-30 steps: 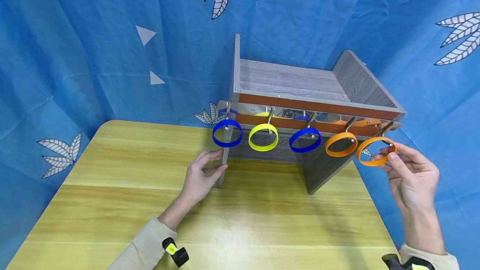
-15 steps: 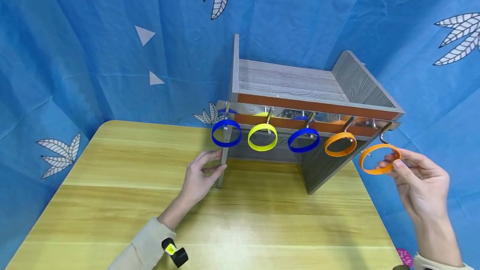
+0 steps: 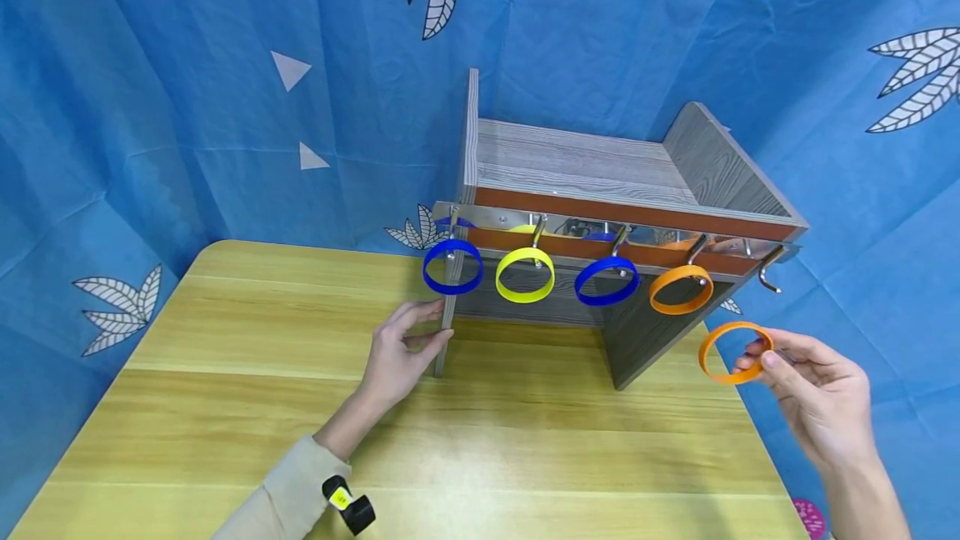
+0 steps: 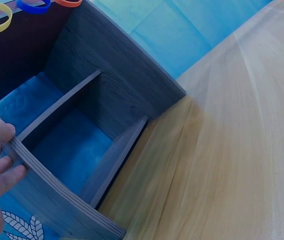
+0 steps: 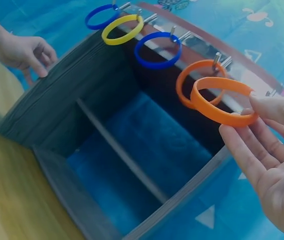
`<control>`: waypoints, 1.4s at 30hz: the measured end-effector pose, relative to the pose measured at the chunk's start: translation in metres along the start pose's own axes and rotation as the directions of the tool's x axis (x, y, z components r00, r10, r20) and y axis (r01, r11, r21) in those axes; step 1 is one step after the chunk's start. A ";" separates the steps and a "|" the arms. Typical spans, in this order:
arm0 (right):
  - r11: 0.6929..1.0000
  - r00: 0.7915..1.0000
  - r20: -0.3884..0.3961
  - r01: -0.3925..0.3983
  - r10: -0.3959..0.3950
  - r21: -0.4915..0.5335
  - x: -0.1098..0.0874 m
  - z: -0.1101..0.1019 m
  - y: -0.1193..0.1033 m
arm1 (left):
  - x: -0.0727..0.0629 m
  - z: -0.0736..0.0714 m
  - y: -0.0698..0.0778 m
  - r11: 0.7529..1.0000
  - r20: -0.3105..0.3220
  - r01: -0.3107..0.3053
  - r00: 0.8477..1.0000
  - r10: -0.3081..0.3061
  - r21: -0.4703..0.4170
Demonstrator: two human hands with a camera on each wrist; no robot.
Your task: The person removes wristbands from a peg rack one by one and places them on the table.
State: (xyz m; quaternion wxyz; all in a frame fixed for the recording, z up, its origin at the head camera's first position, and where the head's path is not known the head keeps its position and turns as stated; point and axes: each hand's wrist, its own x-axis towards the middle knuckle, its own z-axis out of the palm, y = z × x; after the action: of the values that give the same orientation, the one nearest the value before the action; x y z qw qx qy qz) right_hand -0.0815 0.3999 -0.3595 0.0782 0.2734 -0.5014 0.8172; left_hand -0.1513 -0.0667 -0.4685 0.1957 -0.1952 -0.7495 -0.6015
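My right hand (image 3: 825,398) pinches an orange wristband (image 5: 220,116) between thumb and fingers. In the head view the band hangs in the air below and left of a bare metal hook (image 3: 763,273) at the rack's right end. My left hand (image 3: 401,352) pinches the front edge of the left side panel (image 3: 448,332) of a grey wood-grain shelf rack (image 3: 585,158). From the rack's other hooks hang a blue wristband (image 3: 453,289), a yellow wristband (image 3: 525,298), a second blue wristband (image 3: 608,300) and another orange wristband (image 3: 679,309).
The rack stands at the back of a light wooden table (image 3: 525,457). Behind it hangs a blue curtain (image 3: 187,90) with leaf prints. Inside the rack's lower part, a divider (image 5: 124,155) shows in the right wrist view.
The right hand has drawn the orange wristband off the right-end hook, first right, then down and left, leaving that hook bare. The left hand has stayed on the panel.
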 end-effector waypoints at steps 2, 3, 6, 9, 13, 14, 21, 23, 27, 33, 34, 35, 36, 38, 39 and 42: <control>0.999 0.999 -0.009 -0.034 0.033 -0.028 -0.004 -0.001 0.004 | 0.000 0.000 0.000 1.000 0.001 -0.002 1.000 0.002 0.001; 0.998 0.999 -0.012 -0.048 0.048 -0.039 -0.006 -0.002 0.007 | 0.000 -0.001 0.000 1.000 0.000 -0.002 1.000 0.002 0.004; 0.991 0.996 -0.026 -0.089 0.087 -0.103 -0.011 -0.003 0.013 | 0.000 -0.001 -0.001 1.000 -0.002 0.000 1.000 0.000 0.010; 0.980 0.992 -0.036 -0.122 0.118 -0.155 -0.016 -0.003 0.018 | 0.000 -0.001 -0.001 1.000 -0.004 0.001 1.000 -0.001 0.015; 0.963 0.985 -0.030 -0.174 0.172 -0.205 -0.022 -0.004 0.026 | 0.000 -0.001 0.000 1.000 -0.002 0.002 1.000 -0.002 0.014; 0.960 0.982 -0.023 -0.186 0.186 -0.209 -0.024 -0.004 0.028 | 0.000 -0.001 0.000 1.000 -0.001 0.001 1.000 -0.001 0.014; 0.948 0.964 -0.034 -0.266 0.264 -0.176 -0.031 -0.010 0.047 | 0.001 -0.001 0.000 1.000 -0.010 0.001 1.000 -0.001 0.029; 0.938 0.957 -0.062 -0.289 0.282 -0.194 -0.033 -0.011 0.051 | 0.001 -0.001 0.000 1.000 -0.009 0.003 1.000 -0.003 0.020; 0.917 0.939 -0.097 -0.343 0.330 -0.203 -0.040 -0.014 0.059 | 0.001 -0.001 0.001 1.000 -0.004 0.010 1.000 -0.010 0.001; 0.877 0.903 -0.100 -0.431 0.419 -0.212 -0.047 -0.019 0.076 | 0.001 -0.001 0.000 1.000 -0.003 0.010 1.000 -0.010 0.002; 0.873 0.899 -0.100 -0.438 0.426 -0.216 -0.049 -0.020 0.078 | 0.001 -0.001 0.000 1.000 -0.001 0.010 1.000 -0.010 0.002; 0.869 0.895 -0.098 -0.445 0.434 -0.216 -0.050 -0.020 0.081 | 0.001 -0.001 0.000 1.000 0.001 0.013 1.000 -0.013 0.002; 0.866 0.893 -0.095 -0.450 0.440 -0.217 -0.051 -0.020 0.084 | 0.000 -0.001 0.000 1.000 0.003 0.015 1.000 -0.015 0.000; 0.859 0.884 -0.099 -0.467 0.457 -0.211 -0.054 -0.020 0.089 | 0.000 -0.001 0.000 1.000 0.006 0.020 1.000 -0.020 -0.005; 0.852 0.879 -0.104 -0.476 0.465 -0.216 -0.055 -0.020 0.091 | 0.000 0.000 -0.001 1.000 0.007 0.022 1.000 -0.022 -0.008; 0.832 0.862 -0.115 -0.506 0.493 -0.228 -0.057 -0.021 0.097 | 0.000 0.000 -0.001 1.000 0.005 0.024 1.000 -0.024 -0.014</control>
State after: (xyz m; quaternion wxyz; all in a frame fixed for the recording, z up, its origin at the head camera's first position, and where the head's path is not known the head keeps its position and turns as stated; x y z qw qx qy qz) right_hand -0.0802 0.3797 -0.4726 -0.0914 0.0997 -0.6520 0.7461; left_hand -0.1515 -0.0669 -0.4692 0.1854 -0.1891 -0.7481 -0.6084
